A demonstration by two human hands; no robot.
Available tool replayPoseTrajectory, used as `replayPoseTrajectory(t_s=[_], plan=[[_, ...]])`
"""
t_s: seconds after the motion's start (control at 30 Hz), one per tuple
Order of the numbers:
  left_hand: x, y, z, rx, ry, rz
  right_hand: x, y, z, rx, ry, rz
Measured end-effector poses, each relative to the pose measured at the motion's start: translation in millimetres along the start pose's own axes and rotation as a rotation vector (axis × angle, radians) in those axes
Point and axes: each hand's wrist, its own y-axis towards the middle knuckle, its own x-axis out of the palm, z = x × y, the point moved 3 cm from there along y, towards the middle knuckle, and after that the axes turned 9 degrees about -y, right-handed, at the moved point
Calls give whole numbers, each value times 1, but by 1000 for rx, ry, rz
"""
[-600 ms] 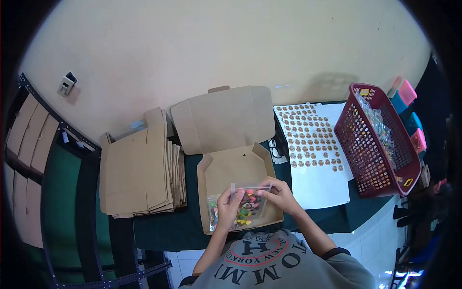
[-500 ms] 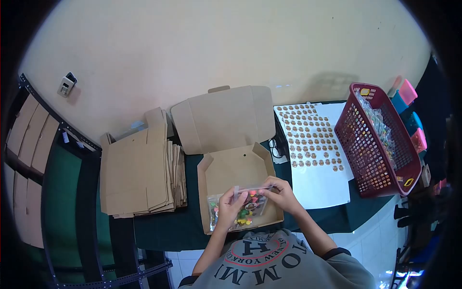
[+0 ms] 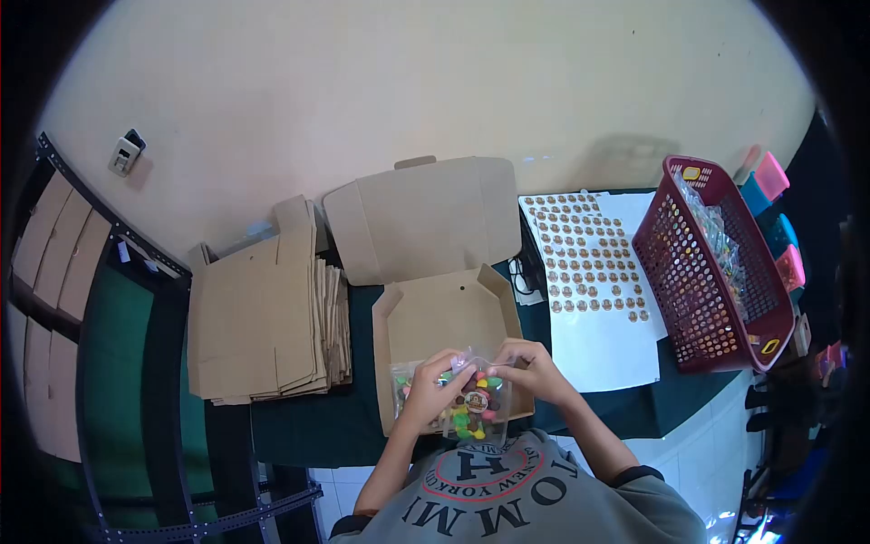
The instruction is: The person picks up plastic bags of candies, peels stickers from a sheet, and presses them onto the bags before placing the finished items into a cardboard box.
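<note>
My head view caught the left hand point(image 3: 433, 388) and the right hand point(image 3: 533, 370) gripping a clear bag point(image 3: 465, 434) by its top.

I had the bag at lower centre of the frame, over the lower part of an open cardboard box point(image 3: 433, 317); colourful pieces point(image 3: 494, 383) and a round label point(image 3: 477, 403) showed on it. Both hands were closed, thumbs and fingers pinching the upper edge. Another bag point(image 3: 400, 383) lay at the box's left side, partly behind the left hand. At left I saw stacked flat cardboard point(image 3: 249, 322); right of centre, a sheet of round stickers point(image 3: 603, 355); at far right, a maroon basket point(image 3: 687, 295).
</note>
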Motion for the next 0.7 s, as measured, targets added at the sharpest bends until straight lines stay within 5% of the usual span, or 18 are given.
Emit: replayPoseTrajectory(t_s=[0.17,0.23,0.3,0.4,0.43,0.5,0.63,0.7], plan=[[1,-5,-7,-120,-326,139,4,10,-4,-27,-33,158],[-3,-5,-15,-134,-412,298,10,11,-1,23,9,77],[-10,-3,-23,-134,-423,342,21,12,1,154,502,97],[-22,-2,-32,-231,-811,572,26,5,14,186,316,-123],[-26,-2,-33,-228,-812,576,31,3,17,173,164,-254],[-25,-1,-36,-343,-1017,499,37,-5,23,360,366,-317],[-6,-15,-69,-529,-966,372,42,-10,48,448,448,-108],[9,-22,-71,-586,-956,284,47,-14,61,685,537,-38]])
